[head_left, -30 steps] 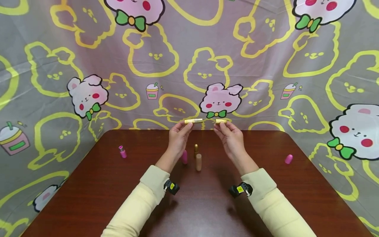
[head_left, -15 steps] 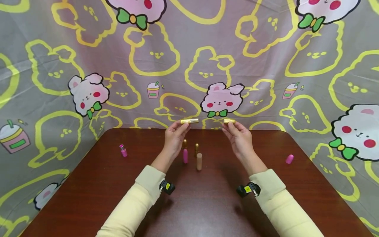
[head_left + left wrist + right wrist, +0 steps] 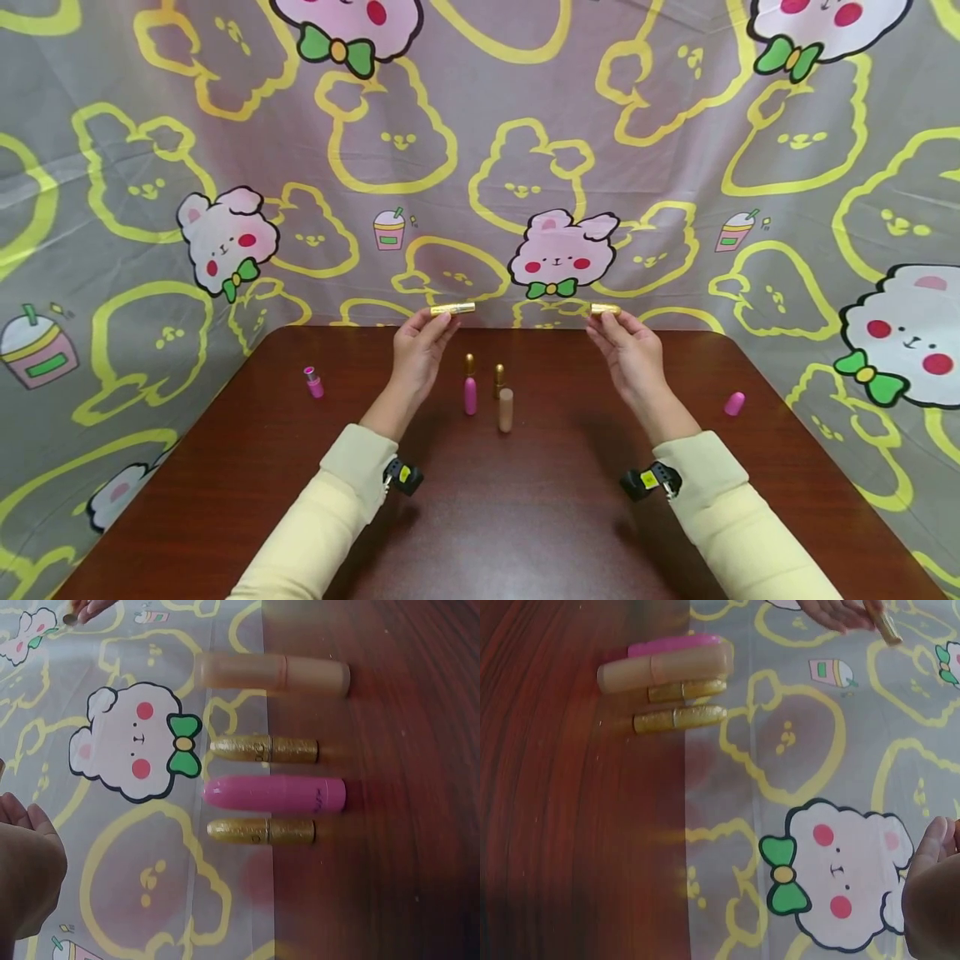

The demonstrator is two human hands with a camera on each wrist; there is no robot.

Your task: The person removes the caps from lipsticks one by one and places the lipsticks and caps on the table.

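My left hand, raised over the far part of the table, pinches a gold lipstick tube whose silvery inner end points right. Across from it, my right hand pinches a gold lipstick cap between thumb and fingers, its opening facing left. A wide gap separates the two pieces. In the left wrist view only part of the left hand shows, and its lipstick is mostly out of frame; the right wrist view cuts off the right hand likewise.
Between the arms stand a pink lipstick, a beige tube and two gold lipsticks, one behind the beige tube, the other behind the pink. An uncapped pink lipstick is at left, a pink cap at right. Patterned cloth surrounds the table.
Both hands have moved apart, the left one leftward with the gold lipstick tube, the right one rightward with the cap. The standing lipsticks, once partly behind the left hand, now show fully.
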